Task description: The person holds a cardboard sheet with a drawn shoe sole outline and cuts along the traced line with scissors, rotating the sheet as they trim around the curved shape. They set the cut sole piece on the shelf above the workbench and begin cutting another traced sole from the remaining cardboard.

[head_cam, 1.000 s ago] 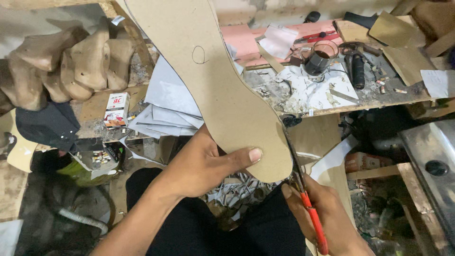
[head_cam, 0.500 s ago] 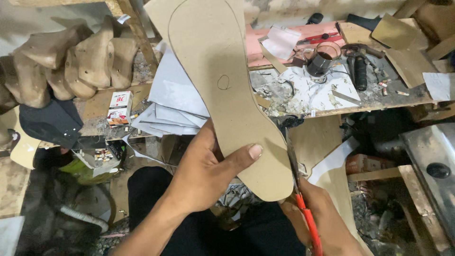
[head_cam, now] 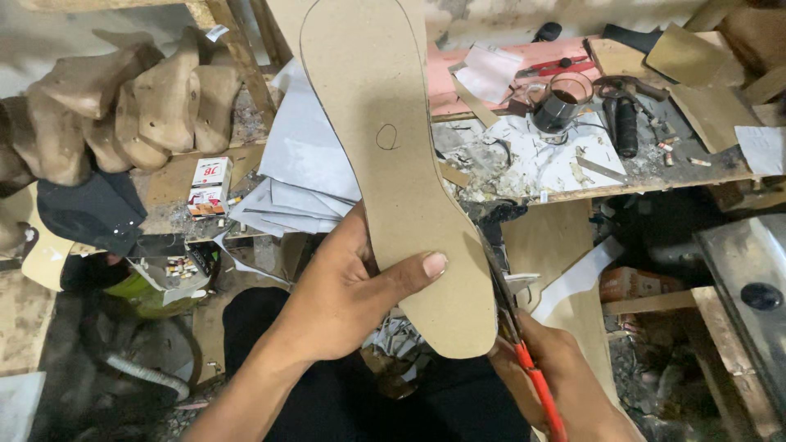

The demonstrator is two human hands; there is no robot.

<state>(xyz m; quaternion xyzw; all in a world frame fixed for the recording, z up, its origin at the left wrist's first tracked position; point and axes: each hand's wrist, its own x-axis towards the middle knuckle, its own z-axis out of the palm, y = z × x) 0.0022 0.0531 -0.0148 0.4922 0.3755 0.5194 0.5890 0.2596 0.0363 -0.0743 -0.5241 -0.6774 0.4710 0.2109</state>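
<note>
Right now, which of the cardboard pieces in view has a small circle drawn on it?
The sole-shaped cardboard piece pinched in the left hand, with the scissors in the right hand at its edge. The cardboard scraps on the workbench look unmarked.

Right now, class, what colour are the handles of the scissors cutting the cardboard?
Orange-red, on the scissors in the right hand; head view.

Workbench (head_cam: 704, 168): paper scraps (head_cam: 565, 160), dark glass cup (head_cam: 561, 102), grey sheets (head_cam: 307, 176) (stacked), wooden lasts (head_cam: 123, 115).

Tan cardboard insole (head_cam: 401, 188), orange-handled scissors (head_cam: 524, 360), pink sheet (head_cam: 491, 86), white papers (head_cam: 307, 176)
</note>
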